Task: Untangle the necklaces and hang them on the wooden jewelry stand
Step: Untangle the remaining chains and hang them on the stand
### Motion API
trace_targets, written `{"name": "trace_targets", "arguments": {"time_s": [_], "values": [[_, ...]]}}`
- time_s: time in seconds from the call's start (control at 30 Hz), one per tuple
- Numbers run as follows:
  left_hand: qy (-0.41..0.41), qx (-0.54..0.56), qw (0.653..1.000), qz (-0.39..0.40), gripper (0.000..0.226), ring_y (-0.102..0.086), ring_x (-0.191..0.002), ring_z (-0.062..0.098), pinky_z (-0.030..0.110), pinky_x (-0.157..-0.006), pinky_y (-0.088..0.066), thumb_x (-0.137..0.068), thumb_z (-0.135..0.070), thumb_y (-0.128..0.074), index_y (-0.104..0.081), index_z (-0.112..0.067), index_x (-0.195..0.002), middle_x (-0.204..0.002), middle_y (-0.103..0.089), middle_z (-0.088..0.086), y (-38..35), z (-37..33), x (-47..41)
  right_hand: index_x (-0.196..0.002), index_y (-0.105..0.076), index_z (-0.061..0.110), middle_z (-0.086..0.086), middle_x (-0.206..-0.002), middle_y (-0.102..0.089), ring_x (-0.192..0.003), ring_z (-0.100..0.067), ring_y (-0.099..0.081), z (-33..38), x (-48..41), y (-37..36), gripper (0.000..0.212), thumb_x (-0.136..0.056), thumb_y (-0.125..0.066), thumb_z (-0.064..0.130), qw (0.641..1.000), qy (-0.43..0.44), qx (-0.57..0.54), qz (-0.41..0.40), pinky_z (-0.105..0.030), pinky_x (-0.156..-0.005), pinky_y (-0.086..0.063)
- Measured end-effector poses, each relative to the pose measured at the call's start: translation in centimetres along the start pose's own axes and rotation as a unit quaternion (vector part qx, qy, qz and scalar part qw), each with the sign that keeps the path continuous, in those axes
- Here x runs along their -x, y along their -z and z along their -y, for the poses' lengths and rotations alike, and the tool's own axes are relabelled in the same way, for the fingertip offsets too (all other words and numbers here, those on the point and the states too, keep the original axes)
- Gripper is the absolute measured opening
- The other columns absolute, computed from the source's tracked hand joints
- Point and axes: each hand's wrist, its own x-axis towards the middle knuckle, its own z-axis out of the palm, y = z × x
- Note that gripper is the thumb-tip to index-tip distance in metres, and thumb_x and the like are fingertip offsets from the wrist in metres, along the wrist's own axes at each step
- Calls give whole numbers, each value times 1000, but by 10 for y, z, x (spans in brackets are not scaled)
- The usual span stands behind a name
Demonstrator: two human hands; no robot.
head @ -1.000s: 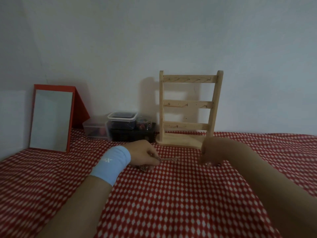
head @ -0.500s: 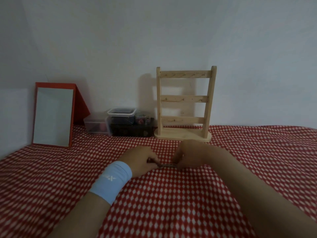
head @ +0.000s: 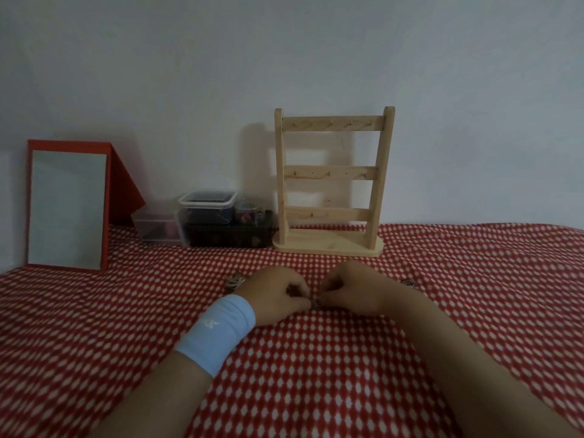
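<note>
Drawn together now, left hand (head: 275, 295) and right hand (head: 350, 292) both pinch thin tangled metal necklaces (head: 314, 302) between them; pale wooden jewelry stand (head: 331, 184) beyond them, hooks bare. Untangling underway, nothing hung.

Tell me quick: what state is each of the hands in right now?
Left hand: closed, pinching the tangled necklaces.
Right hand: closed, pinching the same tangled necklaces.

The blue wristband (head: 221, 336) bears one white X-shaped mark (head: 211, 323).
</note>
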Motion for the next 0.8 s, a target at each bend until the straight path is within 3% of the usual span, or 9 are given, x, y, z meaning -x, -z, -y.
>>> {"name": "trace_targets", "arguments": {"time_s": [0.1, 0.23, 0.4, 0.53, 0.63, 0.8], "values": [[19, 88, 995, -37, 6, -60, -86, -1, 19, -78, -47, -90, -31, -66, -69, -30, -86, -88, -67, -17, 1, 7, 0, -85, -73, 24, 6, -89, -70, -86, -10, -62, 1, 2, 5, 17, -98, -63, 28, 994, 1, -109, -17, -30, -82, -47], [15, 196, 978, -61, 10, -69, -77, 9, 33, -84, -56, -94, -20, -62, -68, -21, -86, -80, -73, -5, 4, 7, 1, -91, -76, 6, -11, -95, -75, -85, -21, -66, 4, 3, 6, 28, -101, -55, 22, 977, -7, -212, -14, -39, -89, -53], [-14, 231, 969, -88, 11, -69, -79, 13, 31, -83, -55, -95, -16, -59, -65, -18, -86, -80, -72, 2, -1, 5, 2, -90, -76, 3, 1, -81, -75, -78, -14, -66, 8, 6, 6, 34, -101, -53, 26, 968, -35, -249, -22, -25, -76, -52], [-23, 274, 958, -86, 13, -70, -81, 15, 30, -83, -53, -97, -13, -56, -64, -15, -86, -85, -71, 3, 1, 7, 3, -99, -76, 4, -5, -86, -74, -79, -11, -65, 4, 6, 5, 33, -95, -64, 35, 953, -53, -292, -51, -28, -80, -51], [-43, 265, 957, -109, 15, -62, -89, 15, 32, -87, -50, -89, -25, -57, -63, -28, -77, -87, -65, -2, 1, 9, 3, -95, -78, 7, 2, -78, -73, -71, -6, -65, 3, 6, 4, 28, -93, -68, 34, 941, -70, -326, -66, -23, -74, -47], [-94, 196, 971, -102, 14, -59, -80, 9, 22, -77, -47, -87, -21, -62, -64, -22, -74, -77, -63, -9, 3, 4, 5, -84, -80, 15, 5, -76, -75, -79, -11, -67, 5, 3, 2, 20, -90, -72, 32, 931, -98, -340, -91, -28, -78, -49]]}}
